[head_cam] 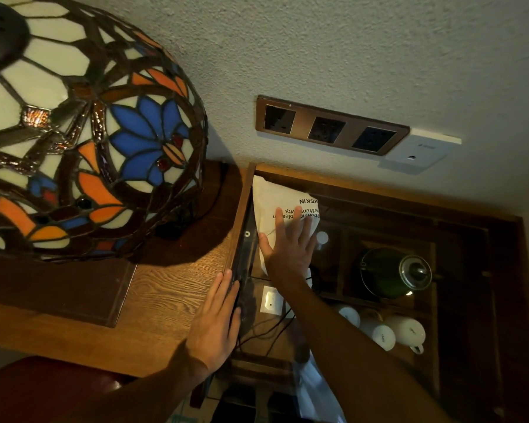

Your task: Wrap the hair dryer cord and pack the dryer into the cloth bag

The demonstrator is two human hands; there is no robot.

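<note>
Head view: right hand [287, 245], grip spread flat, presses the white cloth bag [272, 203]; left hand [216, 322], grip spread, rests on the bench [171, 285] edge.

The left hand [216, 322] lies flat with its fingers straight and close together. The right hand [289, 244] reaches farther out, palm down, fingers spread wide. Both arms are bare.

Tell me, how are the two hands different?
The right hand lies flat with fingers spread on the white cloth bag, reaching further forward. The left hand rests with fingers together along the edge of the wooden desk, nearer the person. Both are bare, palm down, gripping nothing.
</note>
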